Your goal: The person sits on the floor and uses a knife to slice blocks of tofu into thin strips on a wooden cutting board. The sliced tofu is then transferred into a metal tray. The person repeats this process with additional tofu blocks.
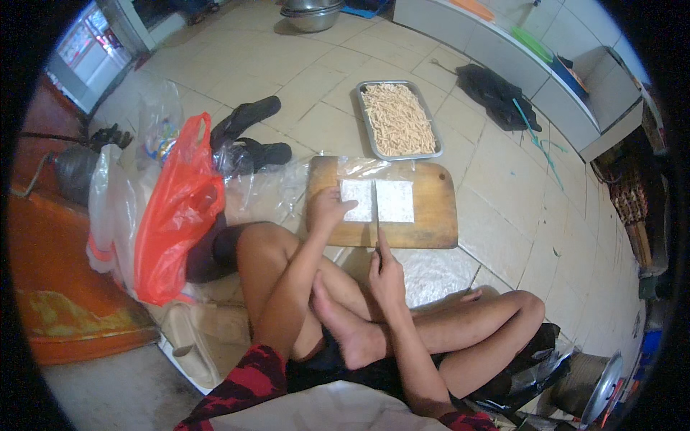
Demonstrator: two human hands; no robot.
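Observation:
A wooden cutting board (434, 204) lies on the tiled floor before my crossed legs. White square sheets, perhaps wrappers (396, 202), rest on it in two side-by-side parts. Between these parts stands the narrow blade of a knife (377, 202), seen nearly edge-on. My right hand (388, 272) is closed around the knife's dark handle at the board's near edge. My left hand (328, 209) rests at the left side of the sheets, its thumb on the left part. Clear plastic film (366, 167) lies along their far edge.
Beyond the board is a metal tray (439, 145) filled with short pale strips. To the left are a red plastic bag (175, 231), black slippers (248, 118) and clear plastic bags. A black bag (493, 97) lies at the far right, near a tiled ledge (501, 59). Metal bowls (312, 16) stand farther back.

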